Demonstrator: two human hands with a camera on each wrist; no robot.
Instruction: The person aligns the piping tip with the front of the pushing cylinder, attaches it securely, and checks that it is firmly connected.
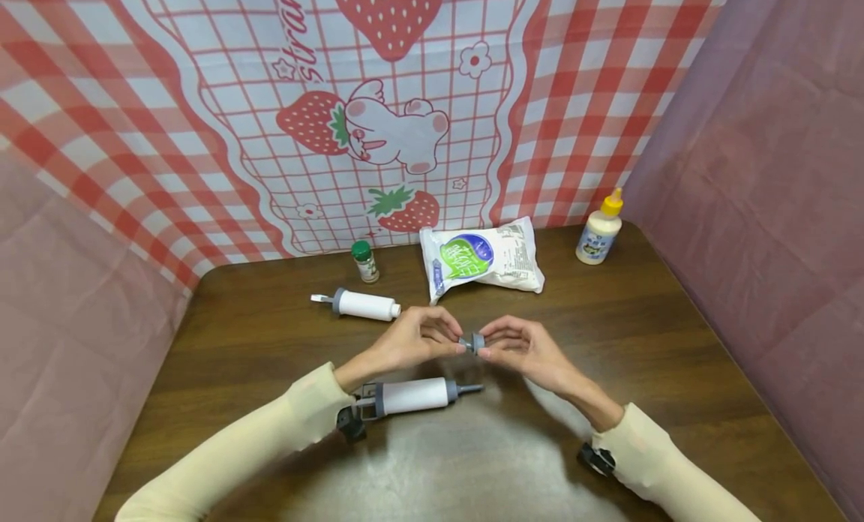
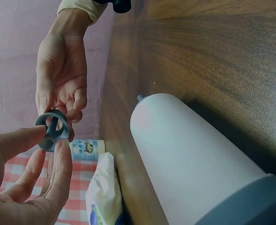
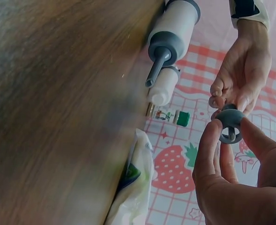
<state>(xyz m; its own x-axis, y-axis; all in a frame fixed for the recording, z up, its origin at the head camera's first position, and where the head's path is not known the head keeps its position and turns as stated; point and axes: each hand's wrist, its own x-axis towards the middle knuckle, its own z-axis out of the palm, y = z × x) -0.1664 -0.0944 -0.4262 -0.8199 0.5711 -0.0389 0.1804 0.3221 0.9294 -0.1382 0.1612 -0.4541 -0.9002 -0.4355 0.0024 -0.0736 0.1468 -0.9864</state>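
Observation:
Both hands meet over the table, pinching a small grey ring-shaped cap (image 1: 478,343) between them. My left hand (image 1: 420,337) pinches its narrow end with thumb and fingertips. From the other side, my right hand (image 1: 529,350) grips the wide rim between thumb and fingers. The right wrist view shows the cap (image 3: 231,119) as an open ring with a small stem inside. Just in front of the left hand lies a white syringe-like barrel (image 1: 415,396) with grey ends and a thin grey nozzle (image 1: 470,388). A second white barrel (image 1: 365,304) with a grey collar lies behind the left hand.
Along the back of the brown table (image 1: 641,342) stand a green-capped shaker bottle (image 1: 365,262), a white plastic packet (image 1: 482,258) and a yellow-tipped squeeze bottle (image 1: 599,229). A red-checked strawberry cloth (image 1: 567,109) hangs behind them, with pinkish cloth (image 1: 749,177) at the sides.

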